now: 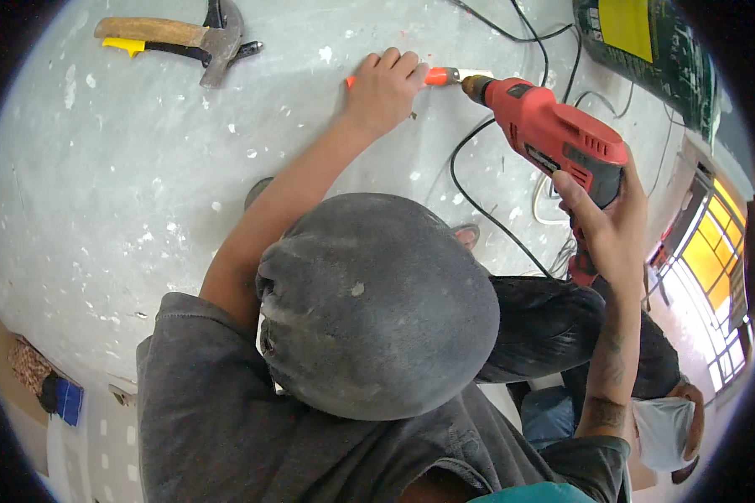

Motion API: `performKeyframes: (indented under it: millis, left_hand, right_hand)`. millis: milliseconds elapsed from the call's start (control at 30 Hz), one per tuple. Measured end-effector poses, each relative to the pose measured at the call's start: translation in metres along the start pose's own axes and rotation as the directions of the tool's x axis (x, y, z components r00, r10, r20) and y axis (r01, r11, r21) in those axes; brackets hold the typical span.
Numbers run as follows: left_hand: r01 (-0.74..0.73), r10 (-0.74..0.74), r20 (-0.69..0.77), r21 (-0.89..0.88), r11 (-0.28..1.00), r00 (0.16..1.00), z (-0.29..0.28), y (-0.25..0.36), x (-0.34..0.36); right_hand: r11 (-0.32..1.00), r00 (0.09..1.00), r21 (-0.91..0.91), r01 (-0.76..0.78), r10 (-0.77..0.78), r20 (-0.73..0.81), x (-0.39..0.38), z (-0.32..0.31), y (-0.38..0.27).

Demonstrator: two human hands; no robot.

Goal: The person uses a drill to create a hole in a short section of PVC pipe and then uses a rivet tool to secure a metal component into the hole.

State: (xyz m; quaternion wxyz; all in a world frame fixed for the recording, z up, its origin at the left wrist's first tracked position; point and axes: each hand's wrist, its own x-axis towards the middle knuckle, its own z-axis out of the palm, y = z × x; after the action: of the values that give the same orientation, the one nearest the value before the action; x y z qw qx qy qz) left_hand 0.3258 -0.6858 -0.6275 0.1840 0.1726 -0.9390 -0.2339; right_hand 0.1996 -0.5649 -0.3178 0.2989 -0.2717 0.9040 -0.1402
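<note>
On the grey floor, my left hand (383,88) is closed around an orange-handled tool (439,76) with a dark grey end; its exact kind is hidden under my fingers. My right hand (606,220) grips a red corded drill (554,130) by its handle, tilted so that its brass-coloured chuck (476,88) points left. The chuck's front comes right up to the tool's grey end; I cannot tell whether they touch. A thin whitish strip (478,74) shows beside that end.
A claw hammer (168,33) lies at the far left beside a black and yellow tool (126,46). Black cable (455,159) loops near the drill. A dark green container (671,63) stands far right. A grey cap (377,306) covers the middle of the view.
</note>
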Motion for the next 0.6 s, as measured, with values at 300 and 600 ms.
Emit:
performKeyframes:
  millis: [300, 600]
  left_hand:
    - [-0.014, 0.014, -0.008, 0.015, 1.0, 1.0, 0.0012, 0.0005, -0.0004]
    - [-0.012, 0.013, -0.012, 0.032, 0.999, 1.0, 0.0041, -0.0032, -0.0026]
  right_hand:
    - [0.999, 1.0, -0.032, -0.024, 0.024, 0.014, -0.0006, 0.0026, 0.0016]
    - [0.999, 1.0, -0.021, 0.031, -0.031, 0.0, 0.0015, 0.005, 0.0056]
